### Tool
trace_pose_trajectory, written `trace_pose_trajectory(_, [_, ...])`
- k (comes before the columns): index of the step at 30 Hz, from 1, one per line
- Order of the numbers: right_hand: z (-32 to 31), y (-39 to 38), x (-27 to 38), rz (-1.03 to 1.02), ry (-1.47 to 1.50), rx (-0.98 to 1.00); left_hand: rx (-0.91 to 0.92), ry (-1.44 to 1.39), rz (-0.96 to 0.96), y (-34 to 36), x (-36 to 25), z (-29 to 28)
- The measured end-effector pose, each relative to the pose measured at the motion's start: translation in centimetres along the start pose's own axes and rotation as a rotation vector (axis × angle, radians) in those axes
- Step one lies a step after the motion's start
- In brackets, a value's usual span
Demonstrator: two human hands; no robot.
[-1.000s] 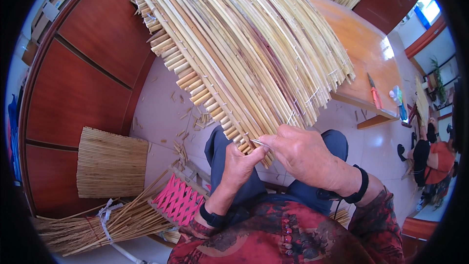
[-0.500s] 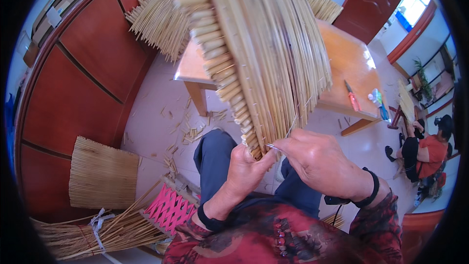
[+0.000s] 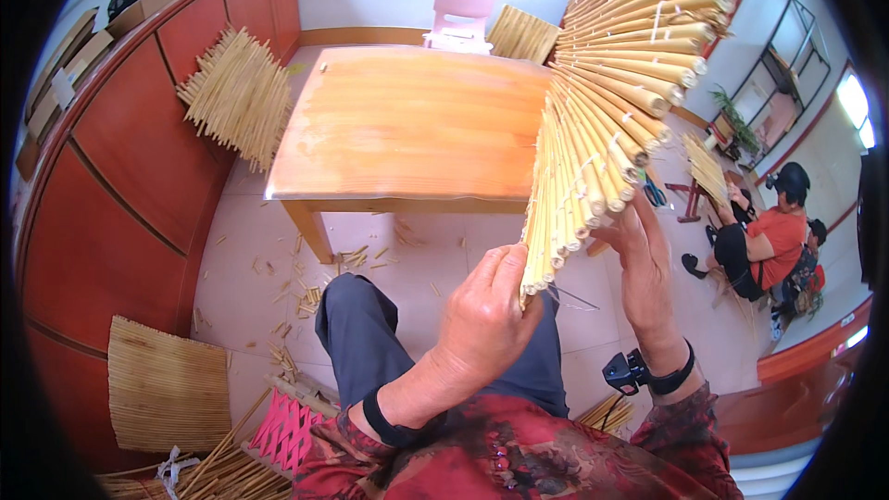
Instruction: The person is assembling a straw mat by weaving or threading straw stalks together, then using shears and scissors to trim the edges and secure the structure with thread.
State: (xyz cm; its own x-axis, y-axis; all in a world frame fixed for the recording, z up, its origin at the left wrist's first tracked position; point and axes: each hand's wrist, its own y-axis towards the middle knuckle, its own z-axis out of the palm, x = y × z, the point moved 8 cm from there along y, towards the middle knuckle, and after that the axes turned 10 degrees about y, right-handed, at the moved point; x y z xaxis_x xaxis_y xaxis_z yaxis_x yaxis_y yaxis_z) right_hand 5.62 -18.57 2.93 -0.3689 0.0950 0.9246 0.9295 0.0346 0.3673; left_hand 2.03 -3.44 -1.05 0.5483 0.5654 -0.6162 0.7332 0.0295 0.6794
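Observation:
A mat of pale stalks (image 3: 639,65), bound with thread, is raised and tilted, its row of cut stalk ends turned toward me. My left hand (image 3: 491,310) is closed on its lower corner. Against the mat's right underside is my right hand (image 3: 644,264), its fingers pointing up and their tips partly hidden behind the stalks. A thin line (image 3: 572,300), thread or needle, shows between the hands below the mat; I cannot make out which.
Ahead stands a wooden table (image 3: 417,130), a pink chair (image 3: 460,14) behind it. Stalk bundles (image 3: 239,97) and another mat (image 3: 167,384) lean on red cabinets at left. Stalk offcuts (image 3: 296,301) litter the floor. A person in red (image 3: 773,241) sits at right.
The mat has swung to the right and turned so its cut ends face me. My right hand has left the stitched edge near my left hand and moved up to the right underneath.

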Motion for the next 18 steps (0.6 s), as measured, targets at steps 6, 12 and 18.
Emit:
trace_pose_trajectory(6, [-2.6, -1.1, -2.5, 0.117, 0.483, -0.132, 0.004, 0.066, 0.104, -1.0, -2.4, 2.0])
trace_pose_trajectory(12, [-5.5, -4.1, -4.1, 0.074, 0.684, -0.189, 0.04, 0.141, 0.289, -2.0, -4.4, 2.9])
trace_pose_trajectory(18, [-4.0, -6.2, -6.9, 0.13, 0.939, 0.042, 0.103, 0.453, 0.475, -1.6, -6.3, 1.9])
